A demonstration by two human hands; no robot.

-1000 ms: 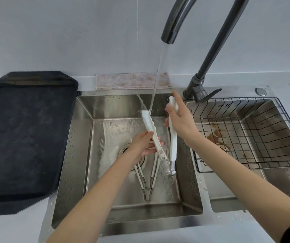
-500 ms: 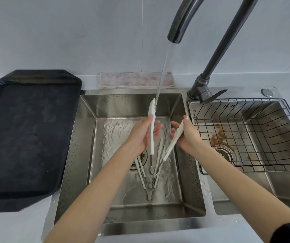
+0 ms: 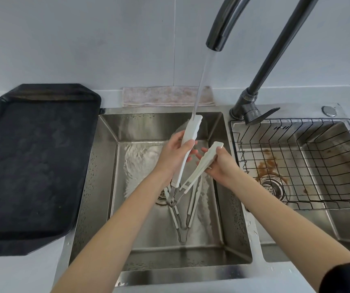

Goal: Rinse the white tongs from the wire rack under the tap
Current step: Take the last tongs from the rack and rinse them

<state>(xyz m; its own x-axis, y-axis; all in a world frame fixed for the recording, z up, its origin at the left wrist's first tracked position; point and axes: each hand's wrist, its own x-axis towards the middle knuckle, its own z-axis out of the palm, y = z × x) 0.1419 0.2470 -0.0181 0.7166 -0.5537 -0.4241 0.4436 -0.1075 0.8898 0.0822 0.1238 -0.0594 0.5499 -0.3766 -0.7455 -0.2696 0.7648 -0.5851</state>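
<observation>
Nearest the viewer, a second pair of tongs (image 3: 182, 220) lies flat on the floor of the sink (image 3: 229, 229), hinge toward the front wall. Above it, over the drain, the white tongs (image 3: 188, 163) are held spread in a V, metal hinge lowest. The left hand (image 3: 173, 154) is closed around one arm, whose upper end reaches into the water stream (image 3: 201, 81). The right hand (image 3: 220, 163) pinches the other arm, which tilts toward the sink's right wall and stays out of the flow. Further back, the tap (image 3: 218, 34) arches over the sink's rear; the wire rack (image 3: 297, 161) sits in the basin right of the sink, and a dark tray (image 3: 34, 166) rests on the bench to its left.

The tongs look light and stiff, probably plastic over a sprung steel hinge. Wet plastic will likely be slippery, so mid-arm holds seem safest, well clear of the pinching hinge.
</observation>
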